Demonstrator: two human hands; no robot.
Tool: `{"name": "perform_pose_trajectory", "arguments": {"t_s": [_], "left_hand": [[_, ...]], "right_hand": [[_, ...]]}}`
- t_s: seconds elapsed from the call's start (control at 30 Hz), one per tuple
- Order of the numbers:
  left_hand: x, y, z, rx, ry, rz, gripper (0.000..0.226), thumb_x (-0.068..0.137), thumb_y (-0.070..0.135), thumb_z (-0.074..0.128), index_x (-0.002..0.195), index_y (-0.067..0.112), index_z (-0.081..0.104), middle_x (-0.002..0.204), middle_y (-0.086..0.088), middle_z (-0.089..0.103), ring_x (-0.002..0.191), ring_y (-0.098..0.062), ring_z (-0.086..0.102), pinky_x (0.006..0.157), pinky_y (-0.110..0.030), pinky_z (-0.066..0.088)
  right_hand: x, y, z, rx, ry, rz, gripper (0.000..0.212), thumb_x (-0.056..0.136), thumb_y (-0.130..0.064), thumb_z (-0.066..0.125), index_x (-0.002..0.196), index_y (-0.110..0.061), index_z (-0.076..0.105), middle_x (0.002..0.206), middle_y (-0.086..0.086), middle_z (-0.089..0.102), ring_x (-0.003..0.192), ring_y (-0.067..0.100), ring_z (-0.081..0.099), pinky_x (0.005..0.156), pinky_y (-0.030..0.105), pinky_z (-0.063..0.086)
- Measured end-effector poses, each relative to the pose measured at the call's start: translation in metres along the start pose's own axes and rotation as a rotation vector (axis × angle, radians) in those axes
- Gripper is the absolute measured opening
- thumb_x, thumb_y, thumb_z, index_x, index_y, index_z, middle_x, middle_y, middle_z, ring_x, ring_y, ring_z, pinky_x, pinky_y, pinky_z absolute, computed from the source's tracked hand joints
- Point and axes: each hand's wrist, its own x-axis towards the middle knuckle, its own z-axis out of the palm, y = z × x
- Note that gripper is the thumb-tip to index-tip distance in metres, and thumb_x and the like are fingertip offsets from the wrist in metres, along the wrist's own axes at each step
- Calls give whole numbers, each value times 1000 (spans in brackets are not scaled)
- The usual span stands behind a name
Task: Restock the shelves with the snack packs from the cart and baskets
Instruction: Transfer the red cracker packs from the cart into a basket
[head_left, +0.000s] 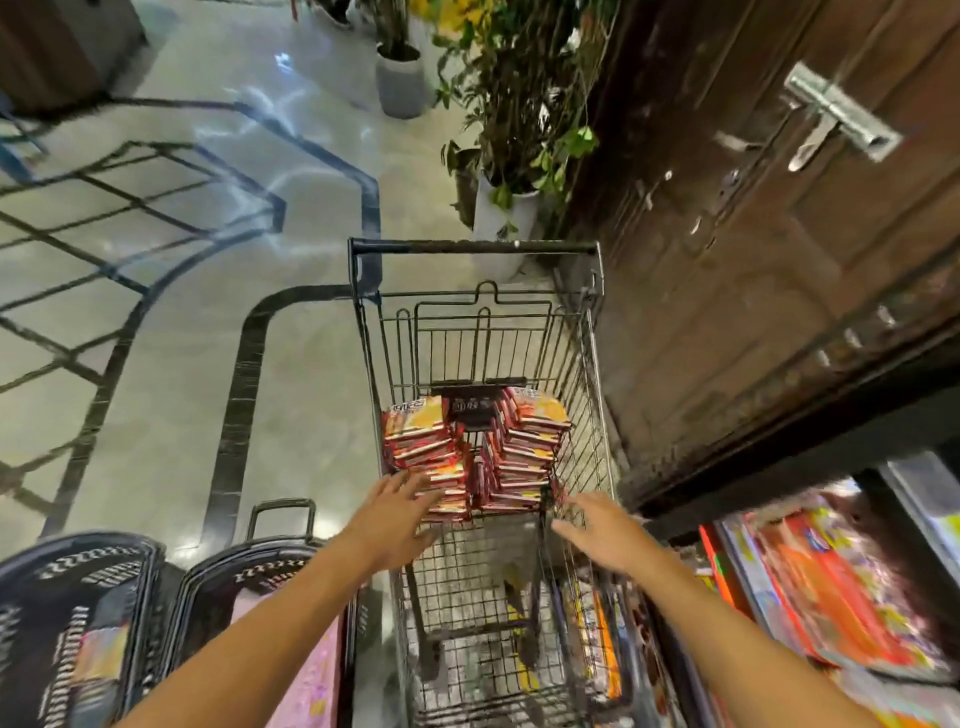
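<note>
Both arms reach in: left hand (397, 512) and right hand (605, 530) open, empty, above cart (587, 364). Snack packs (498, 447) stacked inside; light, slippery film, likely best squeezed at stack sides.

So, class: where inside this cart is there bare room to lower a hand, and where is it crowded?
The cart has bare wire floor on the near side of the snack packs, between left hand and right hand. The far end is crowded with stacked packs.

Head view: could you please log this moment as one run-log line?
left hand: open, reaching | right hand: open, reaching | snack packs: stacked in cart
</note>
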Motion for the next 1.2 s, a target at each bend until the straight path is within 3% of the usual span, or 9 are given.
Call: {"name": "perform_pose_trajectory", "arguments": {"t_s": [0.07,0.27,0.43,0.5,0.53,0.67,0.93,1.07,1.2], "left_hand": [[21,0,-7,-8,-17,-14,67,103,58,35,160,28,20,169,-7,13,156,-32,6,127,-47,4],[91,-10,-8,-74,-57,-86,67,103,55,38,161,30,17,168,-3,14,155,-31,6,125,-45,4],[137,-24,5,-102,-111,-156,68,104,55,37,162,32,10,169,-2,11,156,-30,5,125,-45,5],[151,-28,8,-113,-121,-174,67,104,54,38,161,32,10,169,-2,10,155,-30,7,125,-44,6],[158,-32,11,-121,-130,-181,67,104,53,38,161,32,11,169,-3,10,155,-30,7,125,-44,6],[178,-41,20,-160,-158,-209,68,103,53,40,162,32,12,169,-5,10,156,-31,4,126,-44,3],[203,-48,27,-304,-68,-287,70,101,56,42,160,26,18,169,0,7,155,-27,-1,124,-45,2],[218,-57,29,-395,-55,-380,73,101,57,43,161,26,14,169,-2,-3,154,-29,-14,121,-44,-8],[232,-67,30,-440,-12,-482,71,102,51,46,159,21,18,168,-8,6,154,-32,-2,125,-46,-2]], "right_hand": [[29,5,-14,46,-9,16,66,97,-56,53,151,-20,42,155,4,42,141,23,41,115,35,33],[141,11,-49,163,-35,14,67,98,-52,56,153,-18,38,155,3,42,142,25,41,116,38,35],[238,18,-54,244,36,42,55,97,-40,62,146,-19,47,136,9,61,115,26,61,98,34,49],[265,21,-51,260,53,37,46,101,-30,60,144,-19,50,136,5,58,103,29,63,83,30,50],[275,20,-51,282,56,45,46,101,-26,59,145,-18,49,137,2,53,107,32,63,82,30,46],[309,26,-33,389,28,123,79,92,-35,71,155,-13,28,134,9,56,121,26,57,85,20,39],[323,23,-31,458,-29,295,131,73,-50,86,159,-9,-3,151,17,43,136,37,44,114,44,39],[328,24,-27,461,-56,353,142,63,-56,89,159,-8,-4,151,16,44,137,37,44,114,44,39],[326,18,-20,424,108,374,132,58,-55,92,156,-9,16,145,17,49,131,38,49,107,49,45]]}}
